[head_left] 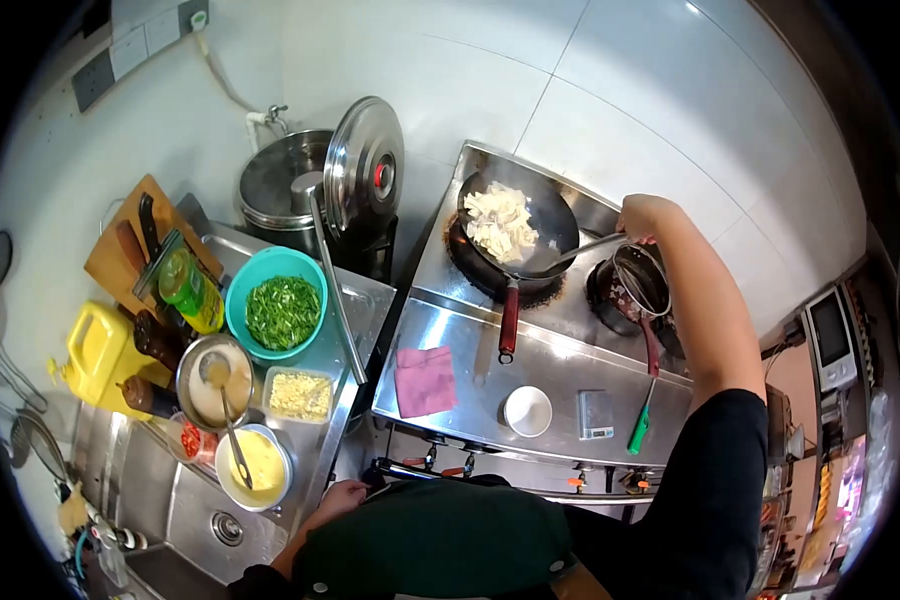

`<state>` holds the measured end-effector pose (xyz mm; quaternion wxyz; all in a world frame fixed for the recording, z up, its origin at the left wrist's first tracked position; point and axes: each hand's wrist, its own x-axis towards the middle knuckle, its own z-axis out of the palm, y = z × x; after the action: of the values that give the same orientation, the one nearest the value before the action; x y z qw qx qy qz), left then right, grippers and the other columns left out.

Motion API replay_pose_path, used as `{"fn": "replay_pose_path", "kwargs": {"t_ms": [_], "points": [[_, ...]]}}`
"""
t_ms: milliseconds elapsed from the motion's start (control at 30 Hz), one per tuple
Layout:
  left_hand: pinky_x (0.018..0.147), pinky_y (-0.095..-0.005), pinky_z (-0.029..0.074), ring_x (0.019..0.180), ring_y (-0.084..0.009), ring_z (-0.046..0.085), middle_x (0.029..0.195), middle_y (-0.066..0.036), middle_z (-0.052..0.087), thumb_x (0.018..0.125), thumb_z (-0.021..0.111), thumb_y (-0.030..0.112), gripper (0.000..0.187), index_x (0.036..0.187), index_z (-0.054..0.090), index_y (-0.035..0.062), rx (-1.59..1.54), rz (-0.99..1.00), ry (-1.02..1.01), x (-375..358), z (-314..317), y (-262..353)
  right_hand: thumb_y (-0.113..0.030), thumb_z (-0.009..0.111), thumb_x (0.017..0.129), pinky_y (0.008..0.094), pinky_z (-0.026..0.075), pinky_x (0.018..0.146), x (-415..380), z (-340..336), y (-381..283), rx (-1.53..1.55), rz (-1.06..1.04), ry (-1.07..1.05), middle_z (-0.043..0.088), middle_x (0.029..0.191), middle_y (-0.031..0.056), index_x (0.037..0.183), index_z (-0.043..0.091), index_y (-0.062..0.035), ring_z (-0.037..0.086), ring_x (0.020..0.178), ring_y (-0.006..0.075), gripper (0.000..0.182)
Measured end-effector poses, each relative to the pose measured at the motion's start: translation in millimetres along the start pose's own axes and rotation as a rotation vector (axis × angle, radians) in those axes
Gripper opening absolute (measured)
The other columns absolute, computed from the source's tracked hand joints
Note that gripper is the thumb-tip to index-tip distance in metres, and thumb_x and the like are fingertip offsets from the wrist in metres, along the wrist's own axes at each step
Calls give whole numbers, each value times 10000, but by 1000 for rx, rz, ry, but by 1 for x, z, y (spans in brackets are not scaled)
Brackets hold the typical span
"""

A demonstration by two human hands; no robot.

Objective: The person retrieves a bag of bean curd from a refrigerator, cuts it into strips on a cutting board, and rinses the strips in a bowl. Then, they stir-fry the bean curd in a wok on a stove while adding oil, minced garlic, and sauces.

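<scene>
My right hand [642, 218] reaches over the stove, its fingers closed round the handle of a metal spatula [592, 247]. The spatula's head lies down in a black wok [547, 205] with a red handle. Pale, strip-like pieces of food [500, 222] sit in the wok's upper left, apart from the spatula's head. My left hand [342, 498] is low, close to my dark green apron [430, 545] and the counter's front edge; its fingers are too small and partly hidden to read.
A small patterned pot [642, 280] stands right of the wok. On the stove's front ledge lie a purple cloth [425, 382], a white bowl [527, 411], a small scale [596, 414] and a green-handled tool [640, 430]. Left are chopped greens in a turquoise bowl [233, 305] and a stockpot [260, 205].
</scene>
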<state>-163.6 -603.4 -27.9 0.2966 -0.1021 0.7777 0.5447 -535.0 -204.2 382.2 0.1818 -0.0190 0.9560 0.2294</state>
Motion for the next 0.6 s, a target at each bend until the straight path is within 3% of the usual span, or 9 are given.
{"fn": "replay_pose_path", "kwargs": {"t_ms": [67,167,233,267,333,400,467,533,600], "points": [[581,-253,459,670,-141,587,778,-86,611,816,540,171,239,955,575,-19,-105,-2,39,-2,-14,-7,-19,476,721,311,486,528,-2,2,10,314,38,-248,595,691,95,983,612,-74,586,613,194,301],[622,-254,462,719,-140,591,850,-97,610,816,546,169,257,996,555,-15,-242,-99,86,-21,-41,44,-49,477,743,270,476,447,5,32,-16,505,-38,-208,572,715,81,1005,601,-98,555,536,158,294],[671,-257,464,772,-140,589,903,-104,601,811,557,143,264,1024,538,-11,-291,-89,119,-27,-41,67,-27,487,695,325,506,591,19,59,-47,469,-131,-10,613,897,151,969,614,-73,618,708,270,305],[671,-257,464,772,-140,589,903,-104,601,811,557,143,264,1024,538,-11,-288,-87,128,-27,-36,72,-51,515,692,343,490,683,64,100,-52,256,-203,175,610,915,149,1048,590,-132,597,810,288,373],[716,-253,459,811,-145,584,916,-106,600,810,557,112,249,1024,538,-15,-336,-37,137,-28,-27,83,-34,496,662,339,441,783,123,146,-59,301,-93,229,595,928,173,945,628,-115,562,888,320,323],[724,-250,458,813,-145,582,920,-108,600,807,560,100,253,1029,534,-19,-220,-18,173,-32,-16,87,-54,498,696,346,481,671,117,142,-29,363,-183,297,616,831,165,972,623,-116,601,735,295,309],[732,-247,457,815,-145,581,924,-109,599,804,563,88,257,1034,530,-22,-110,5,205,-36,-6,89,-106,489,764,295,432,379,70,105,7,640,-103,62,579,658,86,1092,575,-155,492,416,156,343],[740,-241,452,821,-137,574,927,-111,600,792,576,72,272,1042,529,-23,-141,74,259,-45,-2,89,-56,477,745,287,450,438,46,80,44,767,35,-64,577,674,69,1091,577,-173,520,513,143,379],[740,-237,448,817,-130,571,914,-105,603,783,586,63,268,1031,534,-23,-162,76,273,-46,0,82,-57,493,742,262,447,456,16,49,66,586,-23,-154,575,669,59,1082,580,-148,519,530,137,363]]}}
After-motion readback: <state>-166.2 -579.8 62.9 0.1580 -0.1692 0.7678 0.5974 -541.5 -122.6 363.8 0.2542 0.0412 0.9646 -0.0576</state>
